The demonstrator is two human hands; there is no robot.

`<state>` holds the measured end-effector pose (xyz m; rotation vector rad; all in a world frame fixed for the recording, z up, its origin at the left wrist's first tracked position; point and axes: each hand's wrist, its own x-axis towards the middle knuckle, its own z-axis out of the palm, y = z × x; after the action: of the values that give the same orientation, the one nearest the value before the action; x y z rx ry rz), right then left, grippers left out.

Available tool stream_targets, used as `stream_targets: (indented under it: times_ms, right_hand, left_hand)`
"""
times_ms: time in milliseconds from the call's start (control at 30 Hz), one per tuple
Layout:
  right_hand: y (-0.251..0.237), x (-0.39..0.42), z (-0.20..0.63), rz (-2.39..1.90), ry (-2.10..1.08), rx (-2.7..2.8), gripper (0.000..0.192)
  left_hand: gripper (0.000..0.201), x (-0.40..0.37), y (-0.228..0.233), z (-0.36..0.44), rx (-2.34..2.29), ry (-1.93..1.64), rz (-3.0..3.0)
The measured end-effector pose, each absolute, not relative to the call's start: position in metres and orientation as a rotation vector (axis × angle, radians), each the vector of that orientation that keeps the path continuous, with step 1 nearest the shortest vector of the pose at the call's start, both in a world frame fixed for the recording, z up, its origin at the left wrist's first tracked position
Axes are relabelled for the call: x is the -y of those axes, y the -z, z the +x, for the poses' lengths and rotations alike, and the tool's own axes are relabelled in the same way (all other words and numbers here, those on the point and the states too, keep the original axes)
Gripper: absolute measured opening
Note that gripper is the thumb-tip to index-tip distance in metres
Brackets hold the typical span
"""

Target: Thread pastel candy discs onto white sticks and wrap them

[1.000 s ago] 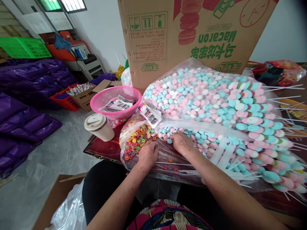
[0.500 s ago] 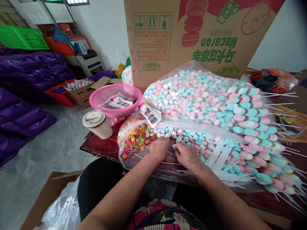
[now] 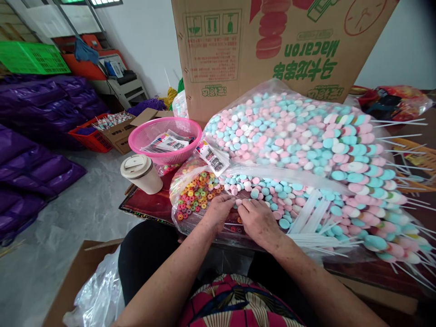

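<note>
My left hand and my right hand meet at the front of the table, fingertips close together. Both are pinched closed. A small pale pink marshmallow shows at the right fingertips, beside the left ones. What the left fingers hold is hidden. Just beyond lie loose pink, blue and white marshmallows on clear plastic. To the left is a heap of coloured ring candies. White sticks lie right of my right hand. Finished marshmallow skewers are stacked at the right, sticks pointing outward.
A big clear bag of marshmallows lies behind the loose ones, against a tall cardboard box. Printed labels rest on the bag. A pink basket and a lidded white cup stand at the left. Purple bundles line the floor.
My hands have come closer together, the right one moving left toward the left fingertips. A pale pink marshmallow now shows between them. The whole view has shifted slightly.
</note>
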<state>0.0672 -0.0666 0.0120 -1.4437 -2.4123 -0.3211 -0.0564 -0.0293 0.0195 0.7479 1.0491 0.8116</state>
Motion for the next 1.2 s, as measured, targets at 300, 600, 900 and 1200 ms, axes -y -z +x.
stream_targets:
  times_ms: [300, 600, 900, 1200]
  right_hand:
    - [-0.049, 0.056, 0.092, -1.586, -0.216, 2.547, 0.022]
    - [-0.017, 0.076, 0.083, -1.846, -0.338, 2.778, 0.02]
    - [-0.033, 0.07, 0.087, -1.866, -0.267, 2.769, 0.018]
    - [-0.025, 0.067, 0.087, -1.867, -0.315, 2.729, 0.014]
  left_hand:
    - [0.036, 0.019, -0.039, -0.109, -0.996, -0.884, 0.701]
    - [0.025, 0.032, -0.032, -0.147, -1.138, -0.942, 0.672]
    - [0.011, 0.029, -0.025, -0.147, -1.067, -0.968, 0.542]
    - [0.017, 0.032, -0.017, -0.149, -1.011, -0.971, 0.554]
